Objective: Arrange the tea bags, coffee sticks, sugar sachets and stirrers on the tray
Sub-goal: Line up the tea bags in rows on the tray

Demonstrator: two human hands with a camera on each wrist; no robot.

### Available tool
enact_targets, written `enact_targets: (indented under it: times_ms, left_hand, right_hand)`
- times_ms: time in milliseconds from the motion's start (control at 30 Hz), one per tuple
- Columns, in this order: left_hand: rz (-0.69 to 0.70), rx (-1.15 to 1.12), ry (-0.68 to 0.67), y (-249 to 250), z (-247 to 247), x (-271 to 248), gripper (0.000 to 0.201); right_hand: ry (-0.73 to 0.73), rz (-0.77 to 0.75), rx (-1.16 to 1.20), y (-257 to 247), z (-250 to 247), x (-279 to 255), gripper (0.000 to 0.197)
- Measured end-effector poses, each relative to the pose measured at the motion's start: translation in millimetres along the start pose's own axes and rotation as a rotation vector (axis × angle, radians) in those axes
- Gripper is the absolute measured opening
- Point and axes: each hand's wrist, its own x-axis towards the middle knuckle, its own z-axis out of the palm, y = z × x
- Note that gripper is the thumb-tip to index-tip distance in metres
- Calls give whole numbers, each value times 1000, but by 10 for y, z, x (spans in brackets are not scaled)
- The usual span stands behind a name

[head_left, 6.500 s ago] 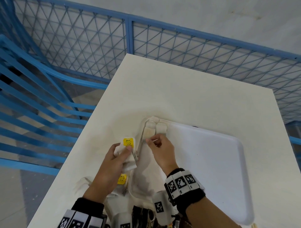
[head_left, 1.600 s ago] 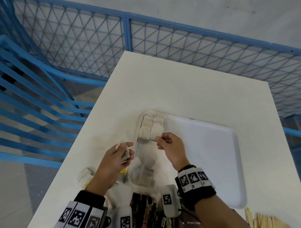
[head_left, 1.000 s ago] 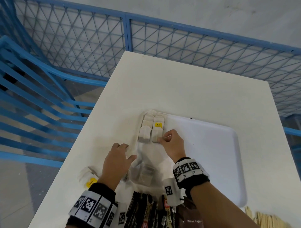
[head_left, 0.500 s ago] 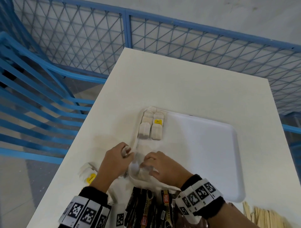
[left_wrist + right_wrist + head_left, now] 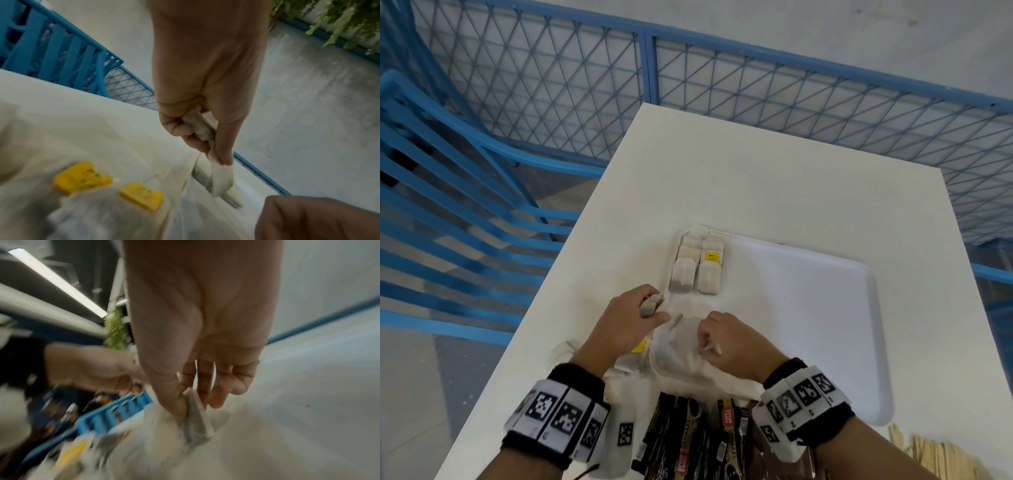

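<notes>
My left hand (image 5: 628, 317) grips one tea bag (image 5: 200, 126); my right hand (image 5: 729, 346) pinches another (image 5: 195, 418) over the tray's (image 5: 825, 308) near-left corner, on the desk (image 5: 756, 185). Judged light, soft and tearable, each is best pinched by its paper edge. The placed tea bags (image 5: 697, 270) lie in two rows, long axes pointing away from me.

A white table (image 5: 774, 192) carries a tray (image 5: 825, 308) toward its right side, coffee sticks (image 5: 688, 438) and stirrers (image 5: 935, 459) at the near edge.
</notes>
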Motion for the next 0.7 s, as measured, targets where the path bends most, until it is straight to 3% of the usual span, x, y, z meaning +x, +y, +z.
enact_targets:
  times_ms: [200, 300, 567, 700]
  left_hand:
    - [83, 119, -201, 157, -47, 379, 20]
    - [126, 200, -300, 251, -24, 537, 19]
    - [154, 448, -308, 268, 71, 702, 19]
    - [179, 588, -280, 287, 63, 755, 25]
  right_hand:
    - [243, 392, 816, 140, -84, 111, 19]
    - [266, 464, 998, 149, -79, 200, 15]
    - [447, 546, 566, 181, -32, 402, 21]
    - [487, 537, 541, 188, -43, 422, 18]
